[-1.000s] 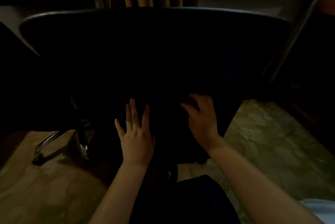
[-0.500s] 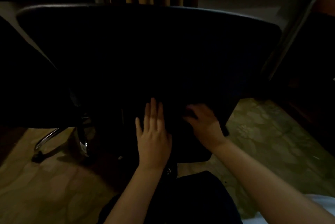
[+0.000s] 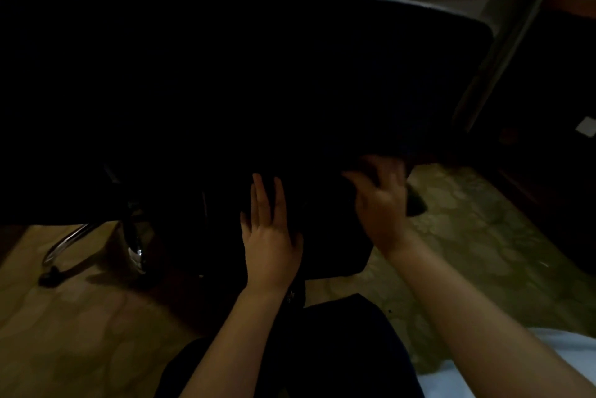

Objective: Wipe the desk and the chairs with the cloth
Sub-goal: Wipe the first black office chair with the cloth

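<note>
Left hand (image 3: 271, 242) lies flat, fingers straight and close together, on the black office chair (image 3: 258, 91) backrest. Right hand (image 3: 380, 204), blurred, meets its lower edge; its grip and any cloth cannot be told.

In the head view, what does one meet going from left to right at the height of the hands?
chrome chair leg → left hand → right hand
</note>
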`<state>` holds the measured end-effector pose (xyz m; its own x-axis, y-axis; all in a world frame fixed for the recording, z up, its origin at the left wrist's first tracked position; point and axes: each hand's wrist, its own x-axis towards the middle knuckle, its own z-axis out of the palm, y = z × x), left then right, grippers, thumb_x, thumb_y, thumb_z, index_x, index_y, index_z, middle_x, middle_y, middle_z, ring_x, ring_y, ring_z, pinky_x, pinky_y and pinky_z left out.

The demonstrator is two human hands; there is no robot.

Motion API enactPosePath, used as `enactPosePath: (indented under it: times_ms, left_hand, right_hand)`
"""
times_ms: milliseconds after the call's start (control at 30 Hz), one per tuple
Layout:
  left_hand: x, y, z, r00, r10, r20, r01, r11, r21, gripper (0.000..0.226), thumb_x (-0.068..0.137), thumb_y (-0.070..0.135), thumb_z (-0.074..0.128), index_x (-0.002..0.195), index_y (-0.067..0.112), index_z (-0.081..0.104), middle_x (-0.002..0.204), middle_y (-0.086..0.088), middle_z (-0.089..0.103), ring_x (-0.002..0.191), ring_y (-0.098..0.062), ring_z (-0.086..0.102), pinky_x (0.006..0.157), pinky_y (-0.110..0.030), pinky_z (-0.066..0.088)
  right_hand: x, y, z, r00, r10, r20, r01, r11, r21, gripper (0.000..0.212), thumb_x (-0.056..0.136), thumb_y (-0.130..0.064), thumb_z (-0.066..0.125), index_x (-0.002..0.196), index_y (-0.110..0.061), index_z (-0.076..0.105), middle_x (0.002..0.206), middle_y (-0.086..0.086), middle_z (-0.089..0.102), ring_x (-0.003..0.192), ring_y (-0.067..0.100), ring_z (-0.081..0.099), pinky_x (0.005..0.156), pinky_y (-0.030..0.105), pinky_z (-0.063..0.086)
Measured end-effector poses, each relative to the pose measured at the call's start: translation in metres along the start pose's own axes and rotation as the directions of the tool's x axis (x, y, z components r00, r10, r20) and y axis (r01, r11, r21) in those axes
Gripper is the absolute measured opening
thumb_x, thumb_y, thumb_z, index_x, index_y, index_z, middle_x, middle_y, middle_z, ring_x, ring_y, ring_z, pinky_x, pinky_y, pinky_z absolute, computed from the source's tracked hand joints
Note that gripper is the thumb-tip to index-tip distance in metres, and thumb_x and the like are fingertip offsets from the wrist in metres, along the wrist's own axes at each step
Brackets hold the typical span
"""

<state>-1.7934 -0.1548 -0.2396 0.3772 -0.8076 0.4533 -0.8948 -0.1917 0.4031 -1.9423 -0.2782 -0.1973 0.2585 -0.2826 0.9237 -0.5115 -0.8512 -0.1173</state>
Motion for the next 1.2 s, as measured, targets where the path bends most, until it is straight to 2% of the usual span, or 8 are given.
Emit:
enactPosePath:
  times_ms: [133,400,533,600,833,933,1100,1200]
  left_hand:
    - [0.003,-0.006,-0.003,1.0,0.005,0.007,-0.005,1.0,-0.002,0.093,0.087,0.03,0.067,0.157,0.019,0.006,0.162,-0.007,-0.016,0.15,-0.025,-0.007,0.114,-0.063,0.006]
    - [0.003,-0.007,0.011,0.997,-0.011,-0.077,0.007,0.999,-0.051,0.088,0.089,0.03,0.065,0.156,0.014,0.011,0.162,-0.013,-0.008,0.15,-0.031,-0.001,0.112,-0.069,0.012]
    - [-0.001,-0.01,0.011,0.995,-0.023,-0.093,0.02,0.999,-0.032,0.091,0.088,0.027,0.069,0.156,0.014,0.01,0.163,-0.011,-0.005,0.15,-0.029,-0.002,0.113,-0.067,0.009]
    - [-0.002,-0.015,0.009,0.996,-0.013,-0.088,0.014,1.0,0.007,0.093,0.086,0.024,0.071,0.156,0.013,0.01,0.163,-0.01,-0.003,0.15,-0.028,-0.002,0.113,-0.067,0.009]
    - [-0.003,-0.011,0.004,0.998,-0.024,-0.064,0.022,1.0,-0.022,0.088,0.09,0.028,0.065,0.156,0.009,0.009,0.163,-0.008,-0.005,0.15,-0.028,-0.002,0.114,-0.067,0.01]
    - [-0.005,-0.012,-0.001,1.0,0.004,-0.026,-0.005,1.0,-0.028,0.093,0.087,0.027,0.068,0.156,0.009,0.008,0.163,-0.007,-0.007,0.15,-0.026,-0.003,0.115,-0.064,0.01]
    - [-0.013,-0.044,-0.02,1.0,0.015,-0.006,-0.015,1.0,-0.019,0.088,0.089,0.033,0.056,0.156,0.013,0.002,0.163,-0.004,-0.006,0.15,-0.023,-0.003,0.116,-0.06,0.016]
    - [-0.017,-0.063,-0.034,0.999,-0.02,-0.048,0.02,1.0,-0.002,0.081,0.089,0.042,0.041,0.156,0.011,0.008,0.164,-0.008,-0.001,0.151,-0.025,-0.002,0.117,-0.057,0.017]
  right_hand:
    - [-0.054,0.026,0.005,0.92,-0.134,0.369,0.132,0.991,0.031,0.023,0.084,-0.014,0.055,0.089,-0.011,0.077,0.113,0.005,0.056,0.105,0.028,0.051,0.078,0.04,0.054]
    - [0.005,0.027,-0.025,0.972,0.225,-0.061,-0.223,0.974,0.043,0.019,0.09,-0.001,0.057,0.101,-0.003,0.072,0.117,0.01,0.043,0.111,0.022,0.049,0.1,0.016,0.036]
    - [-0.042,0.039,-0.012,0.967,-0.081,0.243,0.083,0.997,0.002,0.012,0.091,-0.014,0.062,0.096,-0.013,0.072,0.115,0.006,0.051,0.106,0.027,0.051,0.085,0.034,0.05]
    - [-0.047,0.052,-0.022,0.925,-0.047,0.377,0.061,0.998,-0.024,0.014,0.086,-0.015,0.064,0.096,-0.02,0.073,0.115,-0.004,0.055,0.11,0.021,0.051,0.086,0.043,0.052]
    - [0.031,0.046,-0.063,0.989,0.144,-0.021,-0.144,0.99,-0.002,0.021,0.091,-0.004,0.056,0.111,-0.003,0.061,0.118,0.016,0.048,0.108,0.026,0.052,0.1,0.015,0.037]
    - [0.009,0.044,-0.055,0.978,0.205,0.036,-0.205,0.979,0.004,0.022,0.086,-0.005,0.055,0.108,-0.005,0.058,0.114,0.017,0.051,0.103,0.025,0.053,0.092,0.018,0.041]
    - [-0.061,0.044,-0.038,0.856,0.253,0.451,-0.291,0.956,0.016,0.029,0.085,-0.003,0.064,0.114,-0.008,0.066,0.118,0.012,0.057,0.098,0.028,0.063,0.078,0.033,0.055]
    - [-0.028,0.027,-0.035,0.91,0.338,0.238,-0.362,0.93,0.061,0.026,0.084,0.0,0.059,0.109,-0.002,0.066,0.115,0.02,0.056,0.101,0.026,0.057,0.086,0.016,0.043]
